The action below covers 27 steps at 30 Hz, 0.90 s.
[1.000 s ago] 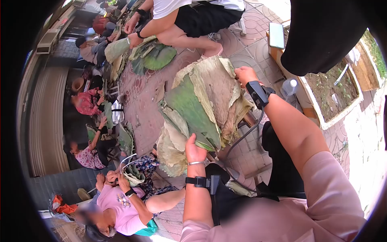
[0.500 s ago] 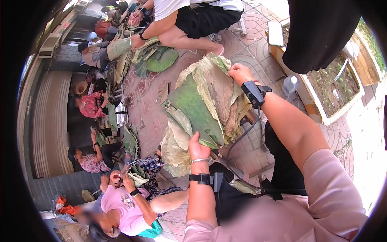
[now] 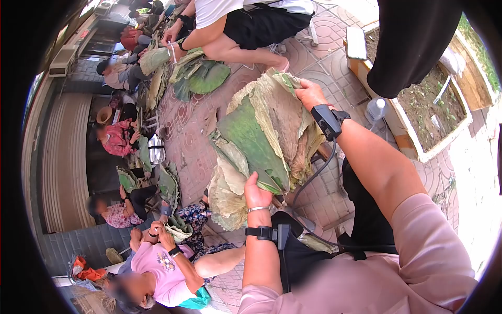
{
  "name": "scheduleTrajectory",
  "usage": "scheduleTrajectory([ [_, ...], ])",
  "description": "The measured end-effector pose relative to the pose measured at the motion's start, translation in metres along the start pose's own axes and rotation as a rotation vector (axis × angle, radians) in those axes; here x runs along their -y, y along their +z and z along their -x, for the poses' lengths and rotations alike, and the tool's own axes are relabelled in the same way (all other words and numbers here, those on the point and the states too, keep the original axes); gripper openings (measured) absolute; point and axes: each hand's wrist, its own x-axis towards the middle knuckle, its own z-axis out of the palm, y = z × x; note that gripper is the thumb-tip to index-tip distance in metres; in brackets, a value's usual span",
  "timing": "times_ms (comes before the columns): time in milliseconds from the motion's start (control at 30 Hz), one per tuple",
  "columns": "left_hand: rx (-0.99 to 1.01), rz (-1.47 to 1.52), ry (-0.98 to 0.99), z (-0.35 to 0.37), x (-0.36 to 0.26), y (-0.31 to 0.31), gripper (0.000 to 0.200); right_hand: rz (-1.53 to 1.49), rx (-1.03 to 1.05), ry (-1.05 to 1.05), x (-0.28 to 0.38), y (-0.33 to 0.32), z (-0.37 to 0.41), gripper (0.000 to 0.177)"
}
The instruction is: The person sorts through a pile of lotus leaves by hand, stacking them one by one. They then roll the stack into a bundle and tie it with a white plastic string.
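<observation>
A thick stack of dried lotus leaves (image 3: pixel 251 138), green and tan with frayed, layered edges, is held in front of me. My left hand (image 3: pixel 257 193) grips its near edge, with the thumb on top and the other fingers hidden beneath the leaves. At the upper right corner, my right hand (image 3: pixel 311 95) pinches the stack's rim, its fingers closed on the leaves. Paler, crumpled leaves hang at the left side of the stack. Part of a wooden stool or support (image 3: pixel 325 152) shows beside the stack on the right.
A person in a pink shirt (image 3: pixel 162 267) sits at lower left with rolled leaves. Another in black shorts (image 3: pixel 266 25) sits ahead beside more lotus leaves (image 3: pixel 206 76). A soil-filled planter (image 3: pixel 418 149) and a plastic bottle (image 3: pixel 375 110) stand to the right. Several people work along the wall.
My hands and the leaf stack have hardly moved. The co-worker in pink at lower left has shifted hands and head slightly; the person ahead has moved a hand.
</observation>
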Motion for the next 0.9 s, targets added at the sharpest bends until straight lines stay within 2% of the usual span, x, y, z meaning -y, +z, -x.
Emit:
scheduleTrajectory([
  [200,0.006,0.000,0.012,-0.002,0.001,-0.001,0.038,0.043,-0.097,0.004,-0.006,-0.008,-0.012,0.019],
  [533,0.012,0.008,0.006,-0.004,0.002,-0.002,0.039,-0.152,-0.116,0.128,0.012,-0.018,-0.008,0.025],
  [600,0.013,0.007,0.006,-0.004,0.002,-0.002,0.039,-0.057,-0.054,0.191,0.011,-0.024,-0.011,0.032],
  [733,0.006,0.001,0.015,-0.004,0.002,-0.002,0.039,0.034,-0.066,0.191,0.008,-0.027,-0.012,0.031],
  [800,0.007,0.004,0.011,-0.005,0.002,-0.002,0.039,-0.154,-0.080,0.274,0.013,-0.026,-0.011,0.024],
  [900,0.010,0.005,0.015,-0.006,0.003,-0.003,0.039,-0.177,-0.144,0.318,0.023,-0.024,-0.004,0.015],
])
